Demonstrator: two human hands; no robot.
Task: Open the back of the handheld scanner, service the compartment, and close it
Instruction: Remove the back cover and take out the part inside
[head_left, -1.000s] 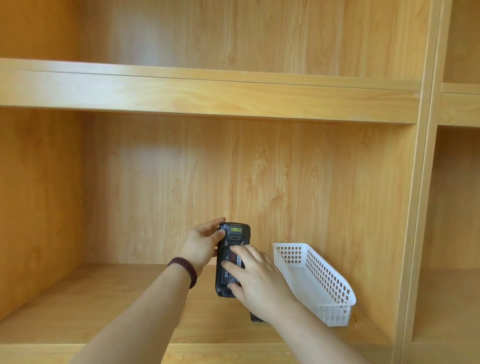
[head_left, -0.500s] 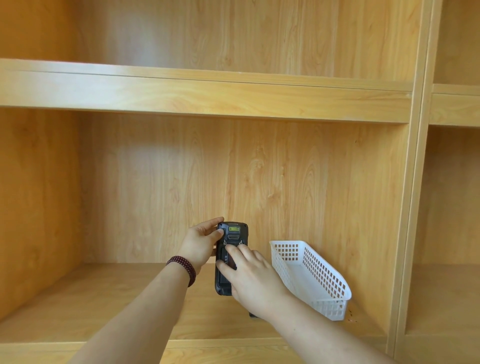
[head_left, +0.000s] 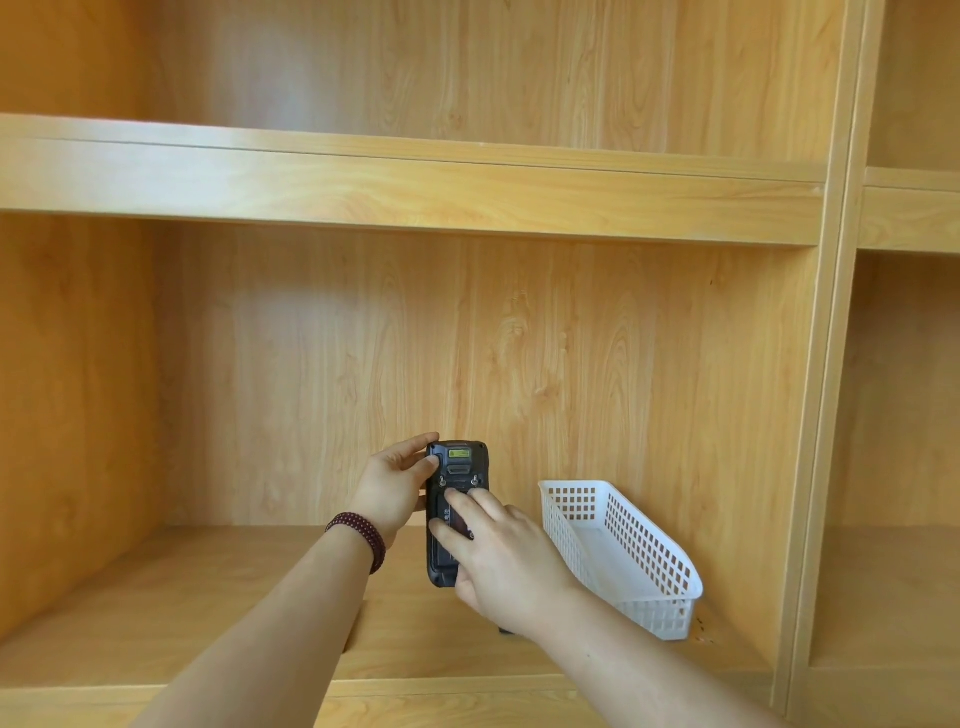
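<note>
A black handheld scanner (head_left: 456, 467) is held upright above the wooden shelf, its back facing me, with a yellow label near its top. My left hand (head_left: 392, 488) grips its upper left edge; a dark red bead bracelet circles that wrist. My right hand (head_left: 501, 558) lies over the lower back, fingers pressed on the open compartment, where a reddish part shows between them. The right hand hides most of the compartment. A small dark piece (head_left: 506, 631) peeks out on the shelf under my right wrist; I cannot tell what it is.
A white perforated plastic basket (head_left: 631, 553) stands on the shelf board (head_left: 156, 613) just right of my hands, angled toward the back. A thick shelf (head_left: 415, 192) runs overhead. An upright divider (head_left: 815, 415) closes the bay on the right.
My right hand's fingers have crept a little up the scanner's back. The scanner stays upright in my left hand, and the view has shifted slightly.
</note>
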